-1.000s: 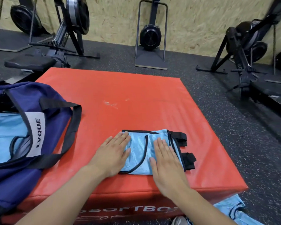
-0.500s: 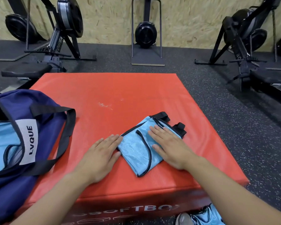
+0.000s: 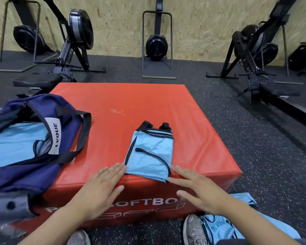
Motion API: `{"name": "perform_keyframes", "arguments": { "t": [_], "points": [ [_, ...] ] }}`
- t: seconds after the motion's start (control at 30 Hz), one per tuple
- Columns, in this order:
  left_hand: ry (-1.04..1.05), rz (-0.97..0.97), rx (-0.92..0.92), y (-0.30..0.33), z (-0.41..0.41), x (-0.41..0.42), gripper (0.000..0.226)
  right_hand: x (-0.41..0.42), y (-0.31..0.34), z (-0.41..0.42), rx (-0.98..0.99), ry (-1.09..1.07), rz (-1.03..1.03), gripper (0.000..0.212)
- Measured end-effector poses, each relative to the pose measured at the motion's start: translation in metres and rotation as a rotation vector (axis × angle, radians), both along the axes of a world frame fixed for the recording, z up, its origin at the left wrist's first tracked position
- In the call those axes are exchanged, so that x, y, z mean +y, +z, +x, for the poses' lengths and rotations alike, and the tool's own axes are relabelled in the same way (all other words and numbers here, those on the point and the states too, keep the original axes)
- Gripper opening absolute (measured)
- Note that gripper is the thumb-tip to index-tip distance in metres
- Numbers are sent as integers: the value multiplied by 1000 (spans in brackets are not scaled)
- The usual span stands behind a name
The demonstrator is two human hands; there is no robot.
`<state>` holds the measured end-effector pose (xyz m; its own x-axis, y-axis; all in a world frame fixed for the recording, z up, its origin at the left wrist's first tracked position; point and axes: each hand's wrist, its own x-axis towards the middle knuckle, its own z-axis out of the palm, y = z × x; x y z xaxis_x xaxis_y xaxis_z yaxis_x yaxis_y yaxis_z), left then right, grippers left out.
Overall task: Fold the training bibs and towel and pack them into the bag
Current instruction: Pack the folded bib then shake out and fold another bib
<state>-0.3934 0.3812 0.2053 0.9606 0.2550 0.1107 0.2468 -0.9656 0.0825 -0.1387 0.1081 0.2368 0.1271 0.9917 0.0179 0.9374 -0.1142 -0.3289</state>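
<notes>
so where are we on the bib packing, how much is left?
Done: light blue fabric already sits inside the open navy bag. In hand: one folded bib lies on the red soft box, the left hand and right hand flat at its near corners, not gripping. Left: bag that one, then more blue fabric on the floor. No towel identifiable.

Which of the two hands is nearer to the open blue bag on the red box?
Left. The left hand lies at the box's front edge, between the bag and the folded bib. The right hand is beyond the bib, farther from the bag.
</notes>
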Motion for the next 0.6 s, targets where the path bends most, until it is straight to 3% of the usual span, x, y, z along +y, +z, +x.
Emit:
{"name": "perform_keyframes", "arguments": {
  "t": [0.4, 0.6],
  "points": [
    [-112, -84, -37, 11, -20, -33, 48, -5, -19, -2, -240, 48, -27, 42],
    [-198, -34, -15, 19, -6, -33, 44, 4, -17, 1, -97, 13, 63, 40]
  ]
}}
